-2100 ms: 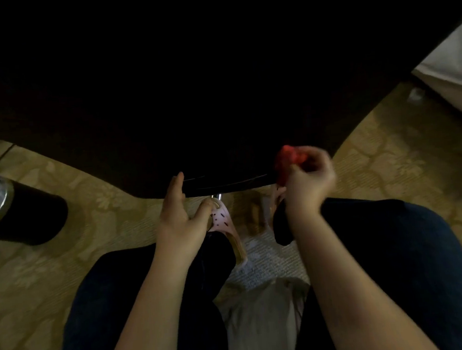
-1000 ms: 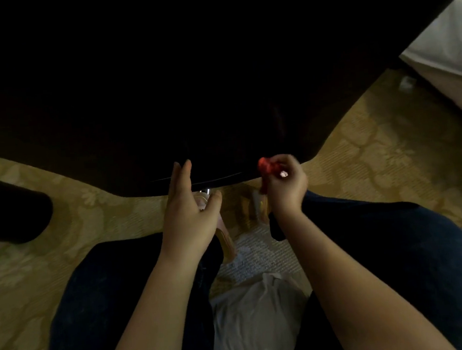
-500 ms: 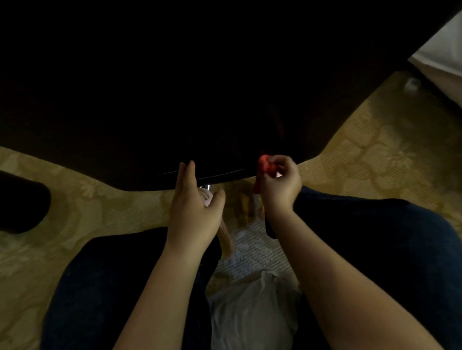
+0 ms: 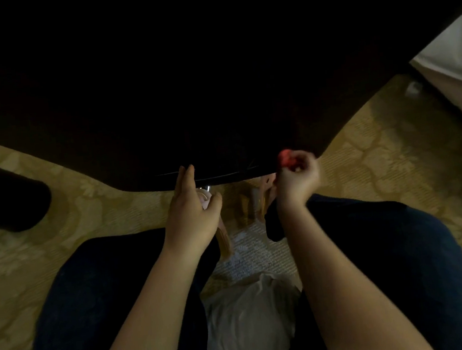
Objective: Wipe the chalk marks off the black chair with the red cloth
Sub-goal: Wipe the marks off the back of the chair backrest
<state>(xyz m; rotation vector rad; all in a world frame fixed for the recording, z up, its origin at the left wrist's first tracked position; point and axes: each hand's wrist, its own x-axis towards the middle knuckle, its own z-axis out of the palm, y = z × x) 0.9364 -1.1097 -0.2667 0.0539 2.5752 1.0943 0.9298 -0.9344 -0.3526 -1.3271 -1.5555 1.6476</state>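
Observation:
The black chair point(image 4: 217, 92) fills the upper half of the view, very dark, and no chalk marks show on it. My left hand point(image 4: 192, 206) rests with straight fingers against the chair's near edge, thumb spread out. My right hand point(image 4: 298, 180) grips the bunched red cloth point(image 4: 285, 157) and holds it at the chair's near edge, towards its right corner. Most of the cloth is hidden inside the fist.
A black bin point(image 4: 8, 200) stands on the patterned carpet point(image 4: 376, 156) at the left. White bedding point(image 4: 453, 52) lies at the upper right. My knees in dark trousers and pink slippers point(image 4: 265, 197) are below the chair edge.
My right hand with the red cloth has slid to the right along the chair's near edge. My left hand has stayed on the edge.

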